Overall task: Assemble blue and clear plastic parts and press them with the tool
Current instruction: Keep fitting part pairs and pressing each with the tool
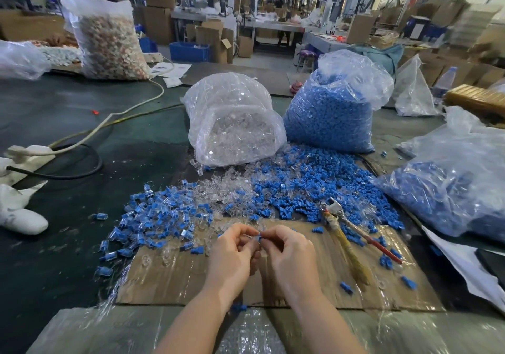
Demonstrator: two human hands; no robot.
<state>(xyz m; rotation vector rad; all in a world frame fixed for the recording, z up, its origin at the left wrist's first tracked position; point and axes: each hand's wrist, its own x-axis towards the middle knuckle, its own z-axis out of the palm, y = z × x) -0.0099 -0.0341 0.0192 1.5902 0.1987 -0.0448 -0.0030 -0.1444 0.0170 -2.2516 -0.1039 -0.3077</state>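
Head view looks down on a dark green table point(68, 113) with a flattened, tape-covered sheet of cardboard point(314, 280) lying on its near part. At the back of the work area two tall plastic bags stand side by side and touching: the bag of clear parts point(232, 124) on the left, sagging open toward the camera, and the bag of blue parts point(332, 113) on the right. A third bag point(459, 184), also holding blue pieces, lies at the right edge. Spread in front of the bags and onto the far edge of the cardboard is a loose pile of blue and clear pieces point(295, 187), and to its left a scatter of joined blue-and-clear pieces point(153, 217). The tool point(344, 233), pliers with one yellowish and one red handle, lies on the cardboard to the right of the hands, its metal head resting on the pile. Both hands meet over the middle of the cardboard: the left hand point(232, 255) has its fingers curled and pinches what looks like a clear part, hard to make out, while the right hand point(289, 252) pinches a small blue part point(259, 236) between thumb and forefinger, right against the left fingertips
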